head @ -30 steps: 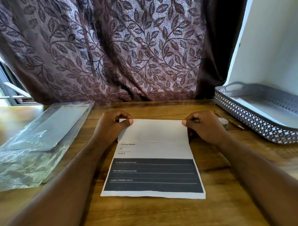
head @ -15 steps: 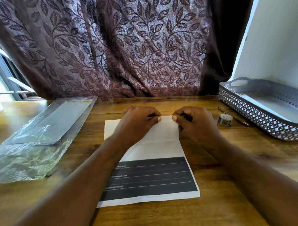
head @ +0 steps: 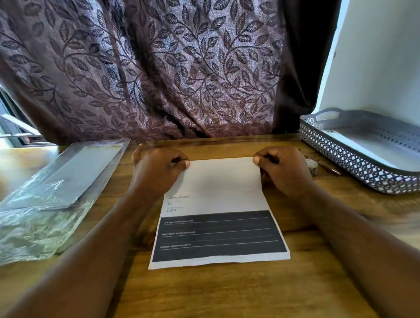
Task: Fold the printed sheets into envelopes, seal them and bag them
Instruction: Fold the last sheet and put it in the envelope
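Note:
A printed sheet lies in front of me on the wooden table, its far part folded over and white, its near part a dark block with white lines. My left hand pinches the far left corner of the fold, thumb on top. My right hand pinches the far right corner the same way. A clear plastic bag with a grey envelope inside lies to the left.
A grey perforated basket holding white paper stands at the right, against a white wall. A small glue pot and a pen lie between it and my right hand. A leaf-patterned curtain hangs behind the table.
Half a second ago both hands met at the middle of the fold; they have slid apart along it to the sheet's two far corners.

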